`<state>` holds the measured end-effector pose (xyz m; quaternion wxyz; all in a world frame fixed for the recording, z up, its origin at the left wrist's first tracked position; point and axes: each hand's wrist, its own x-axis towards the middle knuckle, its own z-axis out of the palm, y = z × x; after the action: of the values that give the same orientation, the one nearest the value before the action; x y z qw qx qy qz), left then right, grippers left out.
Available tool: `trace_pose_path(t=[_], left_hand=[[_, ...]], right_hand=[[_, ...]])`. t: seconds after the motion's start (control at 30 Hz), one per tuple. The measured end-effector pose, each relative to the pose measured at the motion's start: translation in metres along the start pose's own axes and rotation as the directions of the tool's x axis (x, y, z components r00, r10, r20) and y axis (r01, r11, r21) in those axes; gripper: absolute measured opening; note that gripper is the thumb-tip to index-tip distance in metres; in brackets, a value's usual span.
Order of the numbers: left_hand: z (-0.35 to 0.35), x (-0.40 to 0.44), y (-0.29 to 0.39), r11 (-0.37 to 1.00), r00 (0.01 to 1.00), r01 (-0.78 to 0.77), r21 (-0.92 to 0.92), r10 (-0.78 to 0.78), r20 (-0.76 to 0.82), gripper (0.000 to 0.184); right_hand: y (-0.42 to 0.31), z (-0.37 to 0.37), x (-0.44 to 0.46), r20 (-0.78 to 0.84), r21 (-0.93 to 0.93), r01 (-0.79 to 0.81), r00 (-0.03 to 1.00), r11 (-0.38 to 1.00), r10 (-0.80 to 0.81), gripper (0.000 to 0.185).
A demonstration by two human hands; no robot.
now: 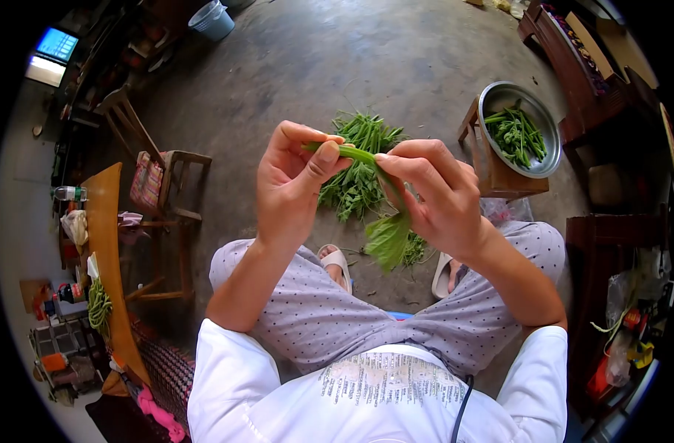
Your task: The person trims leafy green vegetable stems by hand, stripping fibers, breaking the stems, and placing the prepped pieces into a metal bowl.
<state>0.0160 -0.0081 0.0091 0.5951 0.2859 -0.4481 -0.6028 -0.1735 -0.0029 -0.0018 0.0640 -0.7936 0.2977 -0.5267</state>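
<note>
On the near side of the green pile [366,133], the left hand [289,177] and right hand [444,196] each pinch one leafy stem [360,153], maybe to snap or peel it, and the next little tug calls for steady fingers.

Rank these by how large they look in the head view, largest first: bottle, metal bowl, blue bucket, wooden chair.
1. Wooden chair
2. Metal bowl
3. Blue bucket
4. Bottle
</note>
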Motion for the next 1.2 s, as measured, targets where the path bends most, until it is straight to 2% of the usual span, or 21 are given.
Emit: trace_pose_path(t=[0.07, 0.13, 0.17, 0.23, 0.3, 0.37, 0.4, 0.47, 0.67, 0.77, 1.1, 1.2], left_hand=[[-0.001, 0.0, -0.002, 1.0, 1.0, -0.021, 0.007, 0.021, 0.009, 0.016], [-0.005, 0.001, -0.004, 0.985, 0.991, -0.097, 0.145, 0.082, 0.103, 0.017], [-0.006, 0.001, -0.002, 0.985, 0.991, -0.097, 0.145, 0.082, 0.104, 0.017], [-0.005, -0.001, 0.0, 0.951, 0.989, -0.111, 0.287, 0.078, 0.127, 0.018], [-0.001, -0.003, 0.004, 0.947, 0.993, -0.089, 0.307, 0.06, 0.102, 0.017], [0.001, -0.005, 0.002, 0.943, 0.996, -0.066, 0.327, 0.044, 0.076, 0.015], [0.003, -0.005, 0.0, 0.941, 0.995, -0.098, 0.325, 0.082, 0.064, 0.015], [0.006, -0.007, -0.004, 0.938, 0.991, -0.13, 0.323, 0.12, 0.05, 0.015], [0.016, -0.008, -0.011, 0.945, 0.986, -0.115, 0.307, 0.145, -0.077, 0.013], [0.018, -0.008, -0.011, 0.932, 0.981, -0.121, 0.342, 0.166, -0.104, 0.013], [0.026, -0.003, -0.009, 0.913, 0.963, -0.163, 0.374, 0.23, -0.143, 0.013], [0.024, 0.002, -0.001, 0.895, 0.948, -0.188, 0.405, 0.273, -0.165, 0.013]], right_hand=[[-0.002, -0.003, 0.001, -0.031, 0.011, -0.05, 0.998, 0.999, 0.05, 0.024], [-0.003, -0.005, 0.002, -0.02, 0.001, -0.05, 0.999, 0.999, 0.05, 0.023], [-0.003, -0.006, 0.002, -0.008, -0.006, -0.05, 0.999, 0.999, 0.05, 0.023], [-0.003, -0.004, 0.003, -0.02, -0.001, -0.055, 0.998, 0.998, 0.055, 0.022], [-0.004, -0.005, 0.005, -0.031, 0.005, -0.06, 0.998, 0.998, 0.061, 0.022], [-0.008, -0.009, 0.007, 0.021, 0.111, -0.215, 0.977, 0.97, 0.214, 0.022], [-0.008, -0.008, 0.007, 0.021, 0.111, -0.215, 0.977, 0.97, 0.214, 0.022], [-0.007, -0.006, 0.006, 0.06, 0.2, -0.36, 0.933, 0.911, 0.355, 0.019], [-0.008, -0.004, 0.009, 0.099, 0.276, -0.534, 0.843, 0.799, 0.529, 0.019], [-0.008, -0.003, 0.01, 0.116, 0.313, -0.581, 0.808, 0.751, 0.577, 0.02], [0.0, 0.0, 0.008, 0.122, 0.38, -0.564, 0.816, 0.733, 0.564, 0.019], [0.003, -0.004, 0.007, 0.191, 0.379, -0.617, 0.782, 0.69, 0.594, 0.019]])
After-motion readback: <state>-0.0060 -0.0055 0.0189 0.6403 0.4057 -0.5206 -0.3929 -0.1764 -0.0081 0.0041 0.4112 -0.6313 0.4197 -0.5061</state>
